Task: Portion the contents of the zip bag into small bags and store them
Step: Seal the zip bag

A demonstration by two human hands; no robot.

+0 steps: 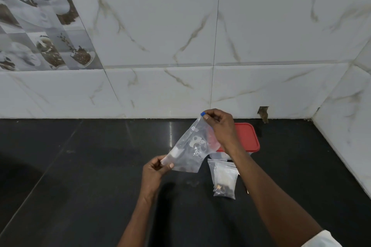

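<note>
The right forearm hides part of the red-lidded container (248, 136) and the edge of the small bags (223, 178) lying on the black bench (80, 166). Above the bench, the clear zip bag (190, 148) is stretched between both hands: the left hand (155, 169) pinches its lower corner, the right hand (218, 124) its blue-tipped top. Its contents are hard to make out.

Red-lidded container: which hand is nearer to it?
Right. The right hand overlaps the red-lidded container in view, pinching the zip bag; the left hand holds the bag's lower corner, further left.
</note>
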